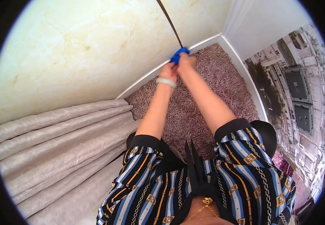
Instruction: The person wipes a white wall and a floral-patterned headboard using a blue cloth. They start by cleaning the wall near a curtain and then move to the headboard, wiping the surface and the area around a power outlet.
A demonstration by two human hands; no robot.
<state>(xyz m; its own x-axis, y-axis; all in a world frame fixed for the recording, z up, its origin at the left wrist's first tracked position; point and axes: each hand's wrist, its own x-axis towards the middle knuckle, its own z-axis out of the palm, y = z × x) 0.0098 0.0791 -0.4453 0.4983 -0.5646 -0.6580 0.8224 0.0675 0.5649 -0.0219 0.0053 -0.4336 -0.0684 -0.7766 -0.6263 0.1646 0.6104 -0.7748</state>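
Observation:
A bright blue bunched piece that looks like cloth (pixel 176 57) sits in my two hands, out at arm's length near the foot of the wall. My left hand (pixel 169 71), below a pale bangle (pixel 166 82), closes on its lower left side. Pressed close beside it, my right hand (pixel 186 62) grips the right side, its fingers curled and partly blurred. A thin dark cord or rod (pixel 170 23) runs from the top of the view down to the blue cloth. Whether it passes through the cloth is hidden.
Marbled cream wall (pixel 68 48) rises at the left and ahead, edged by a white baseboard (pixel 203 44). Shaggy mauve carpet (pixel 222 75) covers the floor. Pale pleated curtains (pixel 68 138) hang at the left. A window (pixel 297 90) on the right looks down on buildings.

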